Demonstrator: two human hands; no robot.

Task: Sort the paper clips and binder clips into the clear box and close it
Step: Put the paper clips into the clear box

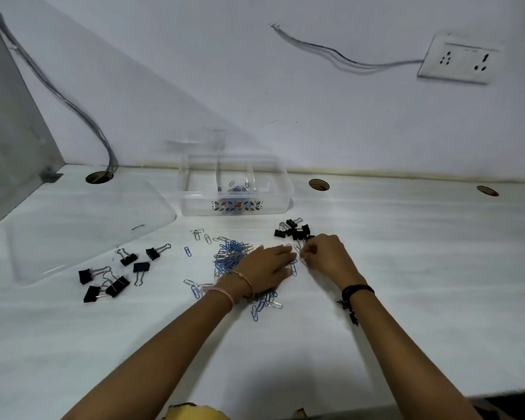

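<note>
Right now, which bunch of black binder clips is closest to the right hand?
The tight bunch just beyond the right hand. The other bunch lies scattered far left, beside the clear lid.

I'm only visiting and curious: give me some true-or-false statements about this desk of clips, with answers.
The clear box stands open, its lid lying on the table. True.
Black binder clips are inside the box. False: only a few paper clips show in it.
The left hand lies on the paper clip pile. True.
All binder clips sit in one heap. False: a left group lies by the lid, a right group by the right hand.
</note>
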